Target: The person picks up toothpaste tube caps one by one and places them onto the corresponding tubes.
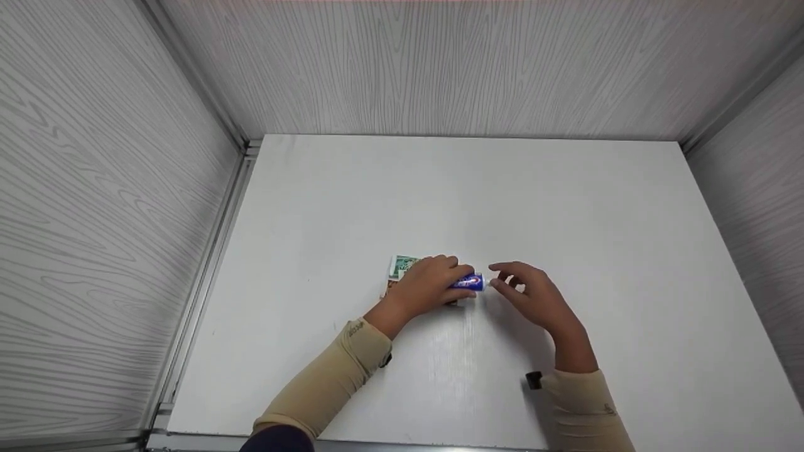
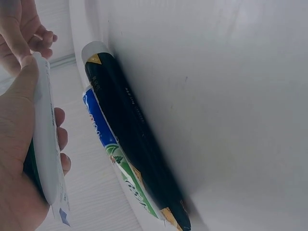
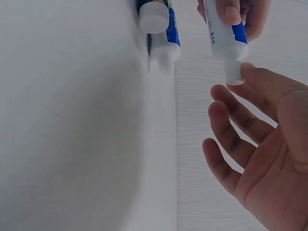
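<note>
My left hand (image 1: 430, 282) grips a blue and white toothpaste tube (image 1: 471, 282) around its body, the capped end pointing right. In the right wrist view the white cap (image 3: 234, 73) of this tube sits between the thumb and index finger of my right hand (image 3: 274, 139), which pinches it. The other right fingers are loosely bent. Under the left hand, on the table, lie a dark green tube (image 2: 130, 130) with a white cap and, beside it, a blue, green and white toothpaste tube (image 2: 103, 125). From the head view, my left hand partly hides the tubes lying there.
The white table (image 1: 477, 201) has wood-grain panels at the back (image 1: 408, 69), left (image 1: 107, 220) and right (image 1: 747, 169). A metal rail (image 1: 207, 270) runs along the left edge. A small black device (image 1: 534, 380) sits at the right wrist.
</note>
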The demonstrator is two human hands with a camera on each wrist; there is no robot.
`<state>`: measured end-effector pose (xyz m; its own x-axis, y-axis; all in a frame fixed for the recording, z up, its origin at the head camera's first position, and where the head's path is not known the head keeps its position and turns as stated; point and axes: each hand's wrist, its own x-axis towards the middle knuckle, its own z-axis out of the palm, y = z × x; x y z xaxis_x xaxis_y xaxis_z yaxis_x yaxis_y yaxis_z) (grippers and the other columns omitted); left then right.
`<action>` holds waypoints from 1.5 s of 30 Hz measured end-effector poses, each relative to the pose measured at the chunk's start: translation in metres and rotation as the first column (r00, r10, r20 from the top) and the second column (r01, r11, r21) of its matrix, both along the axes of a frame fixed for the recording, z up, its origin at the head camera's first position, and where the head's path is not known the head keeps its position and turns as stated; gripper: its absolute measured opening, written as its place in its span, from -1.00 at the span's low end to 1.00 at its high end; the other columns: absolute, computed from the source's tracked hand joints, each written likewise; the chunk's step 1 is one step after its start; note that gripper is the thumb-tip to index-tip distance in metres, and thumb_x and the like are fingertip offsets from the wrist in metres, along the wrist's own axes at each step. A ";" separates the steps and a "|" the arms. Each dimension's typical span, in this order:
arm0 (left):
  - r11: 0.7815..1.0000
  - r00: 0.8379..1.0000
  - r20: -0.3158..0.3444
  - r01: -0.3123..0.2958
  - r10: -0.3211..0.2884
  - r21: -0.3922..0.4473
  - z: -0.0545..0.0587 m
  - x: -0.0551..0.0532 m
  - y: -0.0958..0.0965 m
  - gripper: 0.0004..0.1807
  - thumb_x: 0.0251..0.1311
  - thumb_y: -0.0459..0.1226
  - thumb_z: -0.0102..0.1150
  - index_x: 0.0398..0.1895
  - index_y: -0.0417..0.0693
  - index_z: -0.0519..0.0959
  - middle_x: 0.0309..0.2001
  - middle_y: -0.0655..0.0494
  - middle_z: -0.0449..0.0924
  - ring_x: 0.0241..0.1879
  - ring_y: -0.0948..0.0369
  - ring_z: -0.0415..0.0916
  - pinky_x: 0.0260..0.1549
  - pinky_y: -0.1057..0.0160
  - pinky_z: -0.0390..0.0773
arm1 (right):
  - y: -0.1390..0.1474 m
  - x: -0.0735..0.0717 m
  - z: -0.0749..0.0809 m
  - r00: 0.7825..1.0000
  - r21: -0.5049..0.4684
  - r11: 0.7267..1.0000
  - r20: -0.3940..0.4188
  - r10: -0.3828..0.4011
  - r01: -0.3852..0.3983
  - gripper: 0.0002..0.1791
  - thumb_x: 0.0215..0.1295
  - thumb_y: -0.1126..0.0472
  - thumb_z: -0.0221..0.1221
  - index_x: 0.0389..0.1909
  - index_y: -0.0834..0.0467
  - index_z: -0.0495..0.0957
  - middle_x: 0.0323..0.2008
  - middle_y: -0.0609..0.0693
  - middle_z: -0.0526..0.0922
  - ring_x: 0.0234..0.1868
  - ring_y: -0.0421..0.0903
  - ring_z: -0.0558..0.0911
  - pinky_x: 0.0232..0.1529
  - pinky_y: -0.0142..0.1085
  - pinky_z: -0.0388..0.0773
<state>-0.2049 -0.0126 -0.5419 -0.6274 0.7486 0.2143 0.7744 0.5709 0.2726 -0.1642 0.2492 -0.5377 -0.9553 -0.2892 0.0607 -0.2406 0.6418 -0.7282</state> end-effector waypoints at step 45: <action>1.000 0.999 0.032 -0.011 0.010 0.009 0.002 0.003 0.005 -0.42 0.48 0.22 0.12 0.30 0.05 0.63 -0.12 0.11 0.66 -0.26 0.19 0.51 -0.21 0.17 0.59 | 0.009 0.007 0.000 0.999 -0.073 0.997 0.022 0.023 -0.022 -0.59 0.46 0.11 0.38 0.22 0.19 0.66 -0.03 0.05 0.75 -0.13 -0.06 0.69 0.04 0.14 0.62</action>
